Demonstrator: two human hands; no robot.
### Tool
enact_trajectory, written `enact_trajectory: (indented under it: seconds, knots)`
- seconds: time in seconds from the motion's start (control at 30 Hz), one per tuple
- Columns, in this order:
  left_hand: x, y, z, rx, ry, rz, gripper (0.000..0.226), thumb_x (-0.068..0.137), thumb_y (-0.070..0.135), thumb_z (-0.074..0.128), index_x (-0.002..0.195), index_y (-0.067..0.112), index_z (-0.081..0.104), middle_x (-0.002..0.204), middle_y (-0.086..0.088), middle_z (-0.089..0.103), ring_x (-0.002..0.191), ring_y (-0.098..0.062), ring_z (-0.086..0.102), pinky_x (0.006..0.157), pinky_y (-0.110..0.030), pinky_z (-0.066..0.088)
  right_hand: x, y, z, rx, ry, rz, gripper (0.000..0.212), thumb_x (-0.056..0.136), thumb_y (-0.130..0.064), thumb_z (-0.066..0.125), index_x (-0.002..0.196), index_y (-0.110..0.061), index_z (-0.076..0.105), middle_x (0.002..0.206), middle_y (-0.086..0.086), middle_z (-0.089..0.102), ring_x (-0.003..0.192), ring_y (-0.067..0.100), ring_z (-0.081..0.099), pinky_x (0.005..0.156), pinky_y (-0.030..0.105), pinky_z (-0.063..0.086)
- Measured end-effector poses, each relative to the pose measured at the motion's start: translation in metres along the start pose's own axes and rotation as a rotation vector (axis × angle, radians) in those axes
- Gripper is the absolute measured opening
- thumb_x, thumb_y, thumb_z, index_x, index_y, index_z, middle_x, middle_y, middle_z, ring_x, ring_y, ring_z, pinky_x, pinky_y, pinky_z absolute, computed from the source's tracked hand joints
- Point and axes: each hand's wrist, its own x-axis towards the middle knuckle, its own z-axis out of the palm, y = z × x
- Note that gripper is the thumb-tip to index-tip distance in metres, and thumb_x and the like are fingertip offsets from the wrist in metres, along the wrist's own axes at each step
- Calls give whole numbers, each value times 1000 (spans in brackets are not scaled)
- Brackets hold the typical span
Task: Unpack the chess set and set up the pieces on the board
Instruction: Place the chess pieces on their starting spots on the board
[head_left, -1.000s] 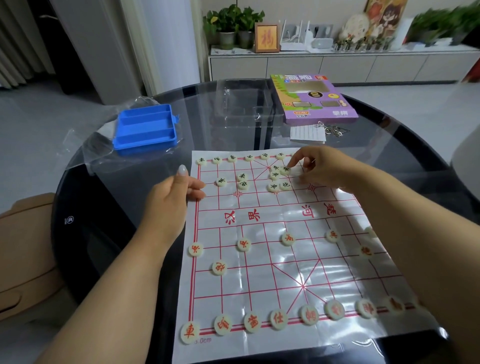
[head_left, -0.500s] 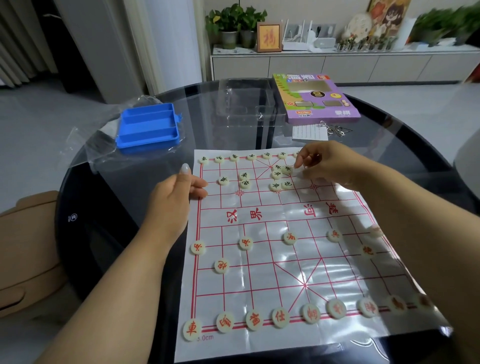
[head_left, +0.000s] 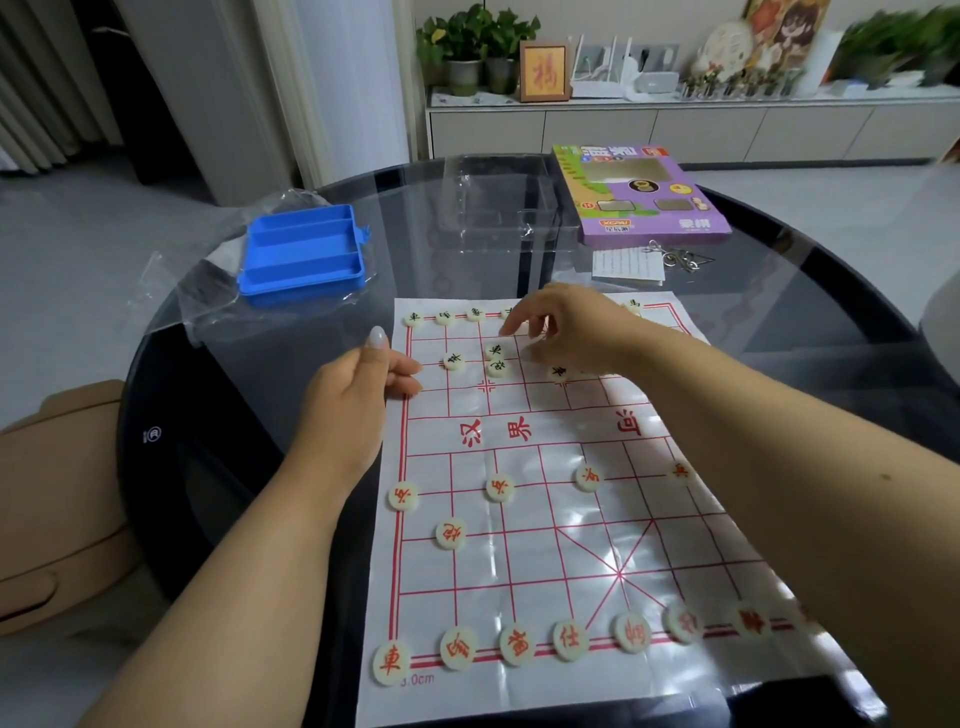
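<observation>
A paper chess board (head_left: 545, 519) with red lines lies on the round glass table (head_left: 218, 415). Red-lettered pieces (head_left: 570, 638) fill the near row, and more stand on the rows above it. Green-lettered pieces (head_left: 453, 360) sit along the far rows, two of them touching (head_left: 496, 358). My right hand (head_left: 566, 332) hovers over the far middle squares with curled fingers, seemingly pinching a green piece, and it hides several others. My left hand (head_left: 358, 395) rests loosely curled on the board's left edge, thumb up.
A blue divided tray (head_left: 304, 254) lies on a clear plastic bag (head_left: 171, 291) at the far left. A clear plastic lid (head_left: 498, 202), a purple box (head_left: 644, 197), a leaflet (head_left: 626, 265) and metal rings (head_left: 680, 257) lie beyond the board. A tan chair (head_left: 57, 493) stands to the left.
My right hand has moved left across the far rows and now covers the cluster of green pieces it was beside. My left hand has stayed at the board's edge.
</observation>
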Motion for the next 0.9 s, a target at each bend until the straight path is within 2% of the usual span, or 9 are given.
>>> enact_trajectory:
  seconds: [0.13, 0.33, 0.53, 0.63, 0.73, 0.8, 0.9]
  knots:
    - [0, -1, 0, 9, 1, -2, 53, 98, 50, 29, 94, 12, 65, 86, -1, 70, 71, 2, 67, 51, -8, 49, 18, -3, 3, -99, -104, -45, 33, 86, -18, 66, 113, -37, 63, 109, -5, 58, 96, 17, 55, 89, 41, 49]
    - [0, 1, 0, 17, 13, 7, 54, 99, 49, 27, 94, 12, 66, 86, -1, 70, 72, -6, 68, 54, -8, 48, 29, -3, 6, -207, -92, -90, 27, 86, -25, 66, 109, -38, 64, 110, -6, 59, 99, 14, 53, 81, 33, 32]
    - [-1, 2, -1, 17, 10, -2, 52, 98, 50, 28, 92, 13, 65, 85, 1, 70, 70, 0, 67, 50, -7, 48, 25, -7, 6, -209, -111, -138, 30, 88, -23, 64, 112, -41, 62, 105, -9, 54, 95, 11, 47, 82, 33, 28]
    - [-2, 3, 0, 13, 14, 4, 53, 98, 50, 29, 93, 12, 66, 85, 0, 70, 71, -2, 68, 51, -7, 48, 27, -7, 8, -218, -98, -145, 27, 88, -23, 64, 110, -39, 64, 108, -7, 56, 97, 11, 48, 83, 33, 26]
    - [-2, 3, 0, 18, 8, 3, 53, 98, 49, 28, 94, 12, 65, 85, 0, 70, 71, -5, 68, 53, -10, 49, 26, -7, 9, -237, -82, -138, 25, 89, -22, 63, 111, -33, 64, 110, -5, 56, 101, 13, 49, 84, 33, 29]
    - [-2, 2, -1, 13, -2, 3, 53, 98, 49, 29, 94, 11, 65, 84, 0, 70, 71, 0, 68, 51, -8, 48, 23, -3, 5, -193, -43, -109, 24, 90, -21, 60, 113, -26, 63, 110, -3, 56, 98, 14, 50, 85, 32, 37]
    - [-2, 3, -1, 19, -1, 6, 53, 97, 50, 28, 95, 11, 64, 85, 1, 69, 70, 3, 66, 48, -7, 46, 14, 13, -9, -38, 117, 8, 21, 91, -17, 58, 112, -14, 63, 105, 1, 59, 91, 17, 55, 78, 29, 47]
